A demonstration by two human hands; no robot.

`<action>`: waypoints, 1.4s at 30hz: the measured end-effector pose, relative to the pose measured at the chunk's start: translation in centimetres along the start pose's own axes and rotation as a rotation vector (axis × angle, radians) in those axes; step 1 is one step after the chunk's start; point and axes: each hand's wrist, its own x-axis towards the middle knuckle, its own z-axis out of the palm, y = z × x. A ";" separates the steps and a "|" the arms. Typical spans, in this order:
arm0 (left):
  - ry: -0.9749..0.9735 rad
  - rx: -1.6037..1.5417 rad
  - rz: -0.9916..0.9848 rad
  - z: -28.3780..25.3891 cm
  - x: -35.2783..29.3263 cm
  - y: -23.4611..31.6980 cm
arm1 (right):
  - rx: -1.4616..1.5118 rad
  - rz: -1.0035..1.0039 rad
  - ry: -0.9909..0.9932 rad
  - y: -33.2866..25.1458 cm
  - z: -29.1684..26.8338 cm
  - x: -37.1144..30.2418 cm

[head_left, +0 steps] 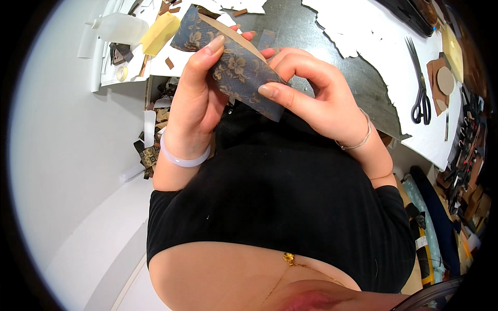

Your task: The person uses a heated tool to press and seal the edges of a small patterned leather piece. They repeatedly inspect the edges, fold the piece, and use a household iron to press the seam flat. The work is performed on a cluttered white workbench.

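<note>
Both hands hold 1 curved strip of dark blue fabric with a tan flower pattern, backed by brown card, raised above the black worktable. The left hand grips the strip from the left, thumb laid across its patterned face and fingertips showing behind the upper edge. The right hand pinches the strip's lower right end between thumb and bent fingers. Black scissors lie well apart on white paper at right.

White translucent plastic jug at the table's upper left; small white label on roll, lower right.
</note>
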 end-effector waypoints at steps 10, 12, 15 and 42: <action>0.071 0.140 0.018 0.1 0.5 -0.4 | -0.041 0.043 0.006 -1.0 -0.3 -0.2; 0.027 0.036 0.003 -0.1 0.4 -0.2 | -0.038 0.056 0.012 -0.8 -0.2 -0.2; 0.011 -0.008 -0.003 0.0 0.3 0.0 | -0.036 0.075 0.031 -0.6 0.0 -0.2; 0.078 0.052 0.001 1.1 0.4 0.4 | -0.066 -0.034 0.040 0.2 0.1 -0.5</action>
